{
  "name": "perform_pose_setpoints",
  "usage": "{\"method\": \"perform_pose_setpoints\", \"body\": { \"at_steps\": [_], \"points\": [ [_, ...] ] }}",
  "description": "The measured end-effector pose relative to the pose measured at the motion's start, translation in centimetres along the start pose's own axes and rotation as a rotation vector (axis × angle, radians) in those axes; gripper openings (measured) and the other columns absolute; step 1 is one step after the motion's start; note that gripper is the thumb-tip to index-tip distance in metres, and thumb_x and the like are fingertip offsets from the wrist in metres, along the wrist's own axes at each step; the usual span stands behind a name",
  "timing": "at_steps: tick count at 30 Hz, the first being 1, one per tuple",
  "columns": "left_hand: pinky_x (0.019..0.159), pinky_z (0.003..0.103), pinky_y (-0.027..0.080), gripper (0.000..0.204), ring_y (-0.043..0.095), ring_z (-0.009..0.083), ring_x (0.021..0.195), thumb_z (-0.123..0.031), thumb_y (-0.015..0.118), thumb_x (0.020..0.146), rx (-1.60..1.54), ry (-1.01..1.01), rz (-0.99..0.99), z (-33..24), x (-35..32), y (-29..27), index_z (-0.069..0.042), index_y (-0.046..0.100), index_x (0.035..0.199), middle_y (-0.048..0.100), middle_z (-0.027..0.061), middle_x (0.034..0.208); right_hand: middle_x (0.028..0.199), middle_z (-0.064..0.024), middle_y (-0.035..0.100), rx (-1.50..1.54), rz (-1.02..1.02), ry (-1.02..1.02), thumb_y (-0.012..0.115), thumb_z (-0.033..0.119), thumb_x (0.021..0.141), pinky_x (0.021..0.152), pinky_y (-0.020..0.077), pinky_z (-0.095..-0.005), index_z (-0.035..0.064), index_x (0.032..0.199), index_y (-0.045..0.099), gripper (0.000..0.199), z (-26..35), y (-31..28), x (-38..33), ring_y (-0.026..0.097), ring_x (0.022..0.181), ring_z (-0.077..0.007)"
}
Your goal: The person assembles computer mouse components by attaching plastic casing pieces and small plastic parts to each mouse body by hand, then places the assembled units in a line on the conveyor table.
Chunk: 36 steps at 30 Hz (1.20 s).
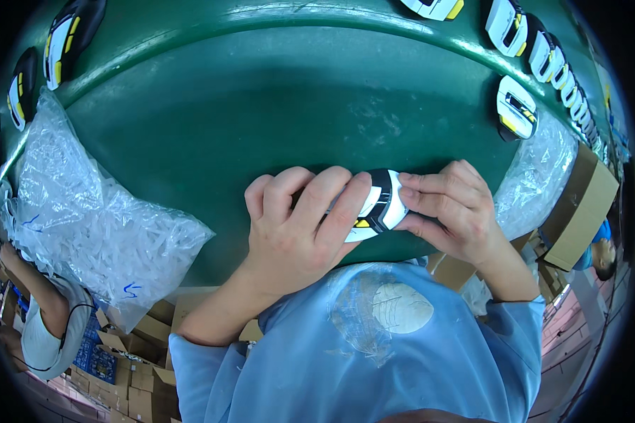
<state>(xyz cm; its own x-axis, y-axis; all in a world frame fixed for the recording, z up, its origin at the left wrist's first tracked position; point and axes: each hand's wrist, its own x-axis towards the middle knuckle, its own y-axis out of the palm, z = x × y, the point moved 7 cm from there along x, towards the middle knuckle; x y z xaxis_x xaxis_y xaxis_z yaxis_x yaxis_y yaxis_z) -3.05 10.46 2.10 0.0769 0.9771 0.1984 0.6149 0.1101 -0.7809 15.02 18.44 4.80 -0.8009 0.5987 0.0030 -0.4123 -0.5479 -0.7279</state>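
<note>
From where I stand, two bare hands share one white, black and yellow plastic housing (382,204), held just above or on the near edge of the green table (282,99), in front of the person's blue shirt (374,374); I can't tell whether it touches the table. The left hand (300,218) has its fingers closed across the housing's left side. The right hand (458,208) pinches the other end between thumb and fingers.

More such housings lie around: one single housing (517,109) on the table's right, at least four along the far left side, and, at the upper right, one apart from a receding row (559,68) too bunched to count.

Two clear plastic bags lie at the sides: a left bag (127,240) full of small translucent pieces, and a right bag (540,169) beside an open cardboard box (578,204). Two other people are partly visible, one low at each side.

As for writing, the left bag carries blue handwritten marks in two spots; dark markings on the single housing are too small to read.
</note>
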Motion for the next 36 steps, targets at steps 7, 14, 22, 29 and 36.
{"method": "perform_pose_setpoints", "body": {
  "at_steps": [7, 14, 22, 29, 36],
  "points": [
    [0.095, 0.044, 0.038, 0.059, 0.052, 0.0246, 0.11, -0.044, 0.088, 0.077, 0.025, 0.066, 0.021, -0.1, 0.4, 0.0, -0.015, 0.073, 0.126, 0.065, -0.0017, 0.125, 0.121, -0.0016, 0.079, -0.018, 0.074, -0.018, 0.087, 0.027, 0.083, 0.072, 0.0469, -0.0351, 0.0114, 0.112, 0.078, 0.034, -0.6, 0.2, 0.7, 0.071, 0.088, -0.0198],
    [0.098, 0.048, 0.036, 0.077, 0.051, 0.03, 0.111, -0.052, 0.09, 0.075, 0.054, 0.136, 0.072, -0.5, 1.1, 0.4, -0.014, 0.067, 0.138, 0.06, 0.0039, 0.125, 0.124, -0.0028, 0.079, -0.045, 0.021, -0.03, 0.085, 0.025, 0.086, 0.084, 0.052, -0.0374, 0.0108, 0.119, 0.075, 0.038, -0.1, 0.3, -0.3, 0.075, 0.105, -0.0244],
    [0.094, 0.047, 0.038, 0.075, 0.053, 0.0317, 0.112, -0.049, 0.09, 0.076, 0.048, 0.221, 0.075, -0.6, 1.3, 0.6, -0.011, 0.066, 0.135, 0.061, 0.0075, 0.126, 0.12, -0.0028, 0.077, -0.182, -0.048, -0.078, 0.084, 0.028, 0.086, 0.088, 0.0568, -0.0406, 0.0117, 0.122, 0.074, 0.041, 0.8, 0.7, -0.5, 0.071, 0.099, -0.028],
    [0.092, 0.047, 0.041, 0.073, 0.056, 0.0329, 0.109, -0.054, 0.09, 0.077, 0.052, 0.316, 0.041, -1.0, 1.4, 0.5, -0.008, 0.067, 0.129, 0.064, 0.0101, 0.123, 0.113, -0.002, 0.074, -0.249, -0.091, -0.082, 0.083, 0.03, 0.086, 0.089, 0.0579, -0.0412, 0.0142, 0.126, 0.073, 0.045, 0.6, 1.0, -0.8, 0.068, 0.101, -0.0283],
    [0.091, 0.046, 0.041, 0.064, 0.057, 0.0312, 0.108, -0.054, 0.087, 0.081, 0.035, 0.304, 0.0, -1.5, 2.2, 1.0, -0.013, 0.071, 0.126, 0.066, 0.0087, 0.12, 0.113, -0.0048, 0.073, -0.185, -0.145, -0.067, 0.082, 0.026, 0.088, 0.092, 0.0564, -0.0446, 0.0138, 0.127, 0.072, 0.042, -0.1, 1.3, -1.5, 0.067, 0.104, -0.0323]
  ]
}}
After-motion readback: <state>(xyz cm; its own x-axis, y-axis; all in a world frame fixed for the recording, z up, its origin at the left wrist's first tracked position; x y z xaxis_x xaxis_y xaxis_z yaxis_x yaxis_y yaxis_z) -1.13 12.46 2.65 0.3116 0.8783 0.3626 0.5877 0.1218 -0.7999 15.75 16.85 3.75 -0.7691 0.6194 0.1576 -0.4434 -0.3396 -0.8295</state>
